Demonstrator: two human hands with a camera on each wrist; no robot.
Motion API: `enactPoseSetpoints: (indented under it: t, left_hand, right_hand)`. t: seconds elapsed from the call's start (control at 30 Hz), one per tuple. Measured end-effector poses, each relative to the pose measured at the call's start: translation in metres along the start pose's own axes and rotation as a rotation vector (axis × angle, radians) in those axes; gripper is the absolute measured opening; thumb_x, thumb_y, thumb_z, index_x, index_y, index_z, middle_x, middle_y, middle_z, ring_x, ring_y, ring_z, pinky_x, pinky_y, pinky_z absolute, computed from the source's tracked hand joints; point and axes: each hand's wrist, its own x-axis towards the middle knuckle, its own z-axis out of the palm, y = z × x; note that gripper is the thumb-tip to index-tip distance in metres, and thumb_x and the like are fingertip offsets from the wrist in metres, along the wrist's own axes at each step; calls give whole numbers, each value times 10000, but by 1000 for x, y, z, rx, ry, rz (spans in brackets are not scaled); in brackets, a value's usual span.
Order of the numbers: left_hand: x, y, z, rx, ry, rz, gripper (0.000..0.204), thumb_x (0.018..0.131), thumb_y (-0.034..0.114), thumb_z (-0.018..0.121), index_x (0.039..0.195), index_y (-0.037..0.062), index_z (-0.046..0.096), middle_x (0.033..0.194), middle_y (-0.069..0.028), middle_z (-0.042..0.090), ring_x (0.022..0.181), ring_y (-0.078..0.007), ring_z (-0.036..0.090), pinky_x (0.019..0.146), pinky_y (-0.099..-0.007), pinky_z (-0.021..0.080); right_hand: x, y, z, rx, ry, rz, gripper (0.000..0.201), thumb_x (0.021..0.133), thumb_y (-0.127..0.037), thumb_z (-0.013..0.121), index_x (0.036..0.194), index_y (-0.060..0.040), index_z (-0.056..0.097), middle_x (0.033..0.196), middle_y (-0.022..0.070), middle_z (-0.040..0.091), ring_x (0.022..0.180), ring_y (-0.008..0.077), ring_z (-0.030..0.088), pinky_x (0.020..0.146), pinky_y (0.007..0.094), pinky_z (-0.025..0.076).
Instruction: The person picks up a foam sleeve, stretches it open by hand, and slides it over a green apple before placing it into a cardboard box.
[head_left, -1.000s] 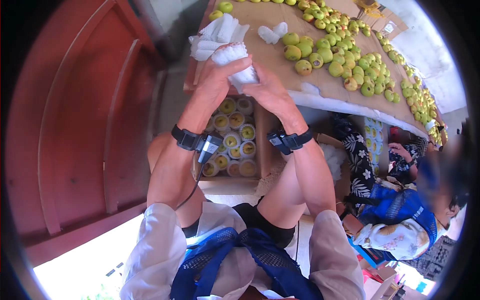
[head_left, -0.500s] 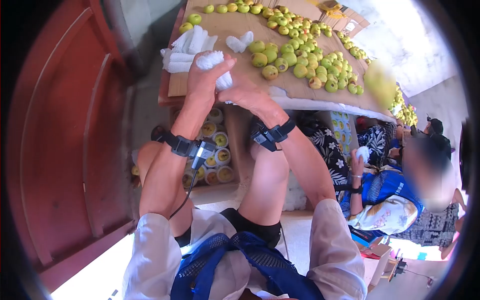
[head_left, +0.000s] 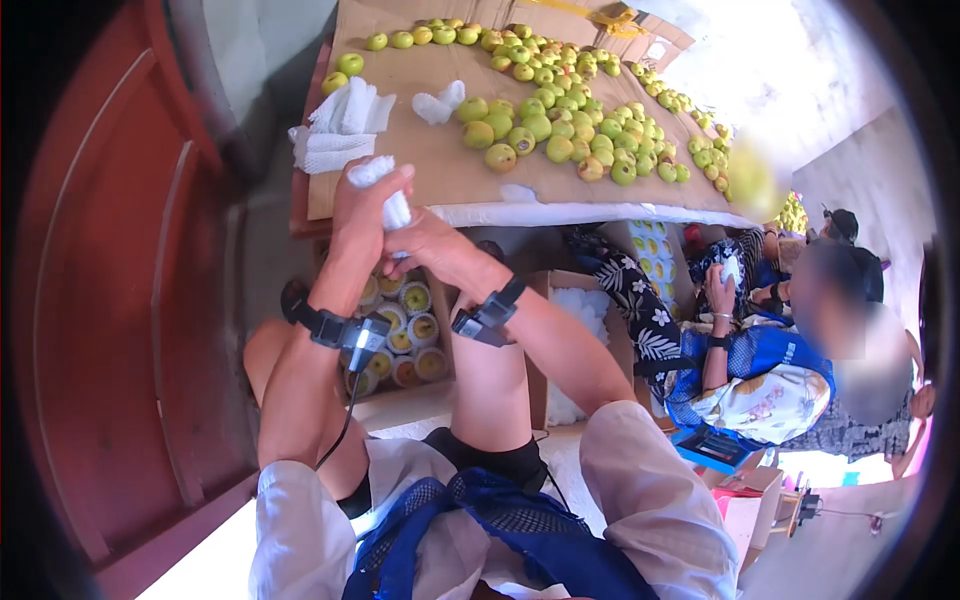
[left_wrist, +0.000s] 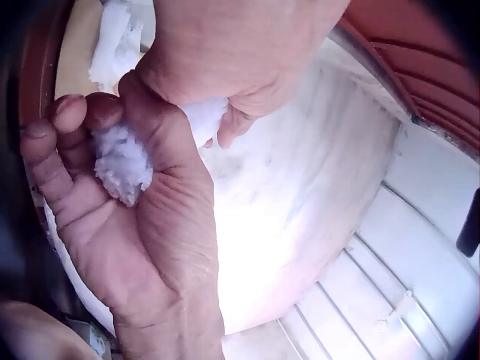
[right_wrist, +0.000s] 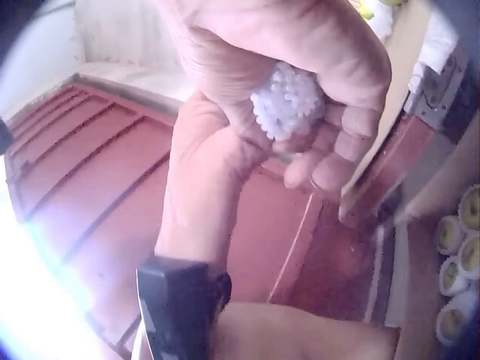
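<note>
Both hands hold a white foam net sleeve (head_left: 392,208) in front of the table edge. My left hand (head_left: 352,222) curls round its upper part, and a crumpled end (left_wrist: 124,165) pokes out between thumb and fingers in the left wrist view. Lower down, my right hand (head_left: 432,248) grips the other end; its bunched foam tip (right_wrist: 287,103) shows inside the curled fingers in the right wrist view. A pile of flat foam net sleeves (head_left: 340,130) lies on the table just beyond the left hand. Below the hands stands a box of apples in foam nets (head_left: 424,330).
Many loose green apples (head_left: 540,128) cover the cardboard-topped table (head_left: 440,185). One loose foam net (head_left: 438,102) lies near them. A carton of white foam (head_left: 578,320) stands by the right knee. Another person (head_left: 740,370) sits at the right. A red door (head_left: 110,300) is at the left.
The head view has swung, so table and apples shift left in the picture. Both hands keep their hold on the foam net sleeve and have come lower, away from the sleeve pile.
</note>
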Motion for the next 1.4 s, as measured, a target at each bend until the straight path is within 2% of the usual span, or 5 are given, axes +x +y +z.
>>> enactPoseSetpoints:
  t: [0.23, 0.5, 0.77, 1.07, 1.4]
  left_hand:
    - [3, -3, -7, -56, -44, 19, 277, 852, 52, 771, 1056, 43, 584, 742, -49, 613, 643, -152, 624, 563, -284, 509]
    - [1, -5, 1, -64, -241, -128, 423, 950, 146, 731, 1283, 30, 497, 1160, -137, 623, 1087, -273, 665, 942, -397, 543]
    - [13, -14, -31, 7, -413, -508, 441, 1011, 498, 599, 1099, 66, 591, 881, -71, 667, 987, -215, 695, 851, -360, 557]
    - [-55, 20, 2, 196, -930, -562, 608, 1016, 495, 574, 1344, -15, 537, 1198, -157, 666, 1089, -221, 665, 934, -352, 537]
    - [-78, 2, -22, 129, -907, -620, 817, 865, 590, 728, 1343, -38, 518, 1099, -165, 665, 956, -261, 698, 800, -392, 585]
  right_hand:
    - [2, -2, 9, -353, 149, -103, 229, 828, -136, 706, 999, -5, 629, 612, 68, 627, 461, 177, 617, 432, 303, 503]
    - [-23, -22, -37, -943, 330, -73, 259, 803, -189, 710, 1007, -29, 699, 745, 126, 715, 639, 268, 711, 549, 380, 558]
    - [-70, -36, -48, -1794, 222, -383, 210, 786, -134, 677, 985, -112, 740, 901, 138, 746, 869, 354, 731, 695, 470, 581]
    - [-107, -43, -33, -1863, 97, -650, 133, 792, -166, 661, 866, -61, 698, 756, 125, 694, 742, 335, 716, 593, 470, 561]
    - [-112, -38, -22, -1798, -4, -797, 138, 799, -180, 652, 859, -56, 653, 792, 103, 654, 790, 308, 705, 614, 442, 566]
